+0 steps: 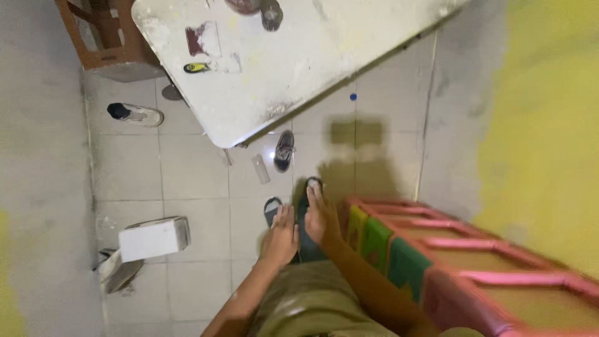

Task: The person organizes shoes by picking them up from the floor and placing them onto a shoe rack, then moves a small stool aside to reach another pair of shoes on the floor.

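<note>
My left hand (280,235) and my right hand (321,216) hang side by side below me, fingers stretched out flat and pointing down at the tiled floor. Neither holds anything. They hover above my feet in dark sandals (272,208). My olive trousers (312,299) fill the lower middle of the view. The right hand is close to the corner of a pink shelf unit (437,249).
A white paint-stained table (293,56) stands ahead with a yellow scraper (196,67) and a tin (271,14) on it. A white box (153,238), loose shoes (284,150) (136,114) and a small bottle (260,168) lie on the floor. A yellow-painted wall (543,137) is at right.
</note>
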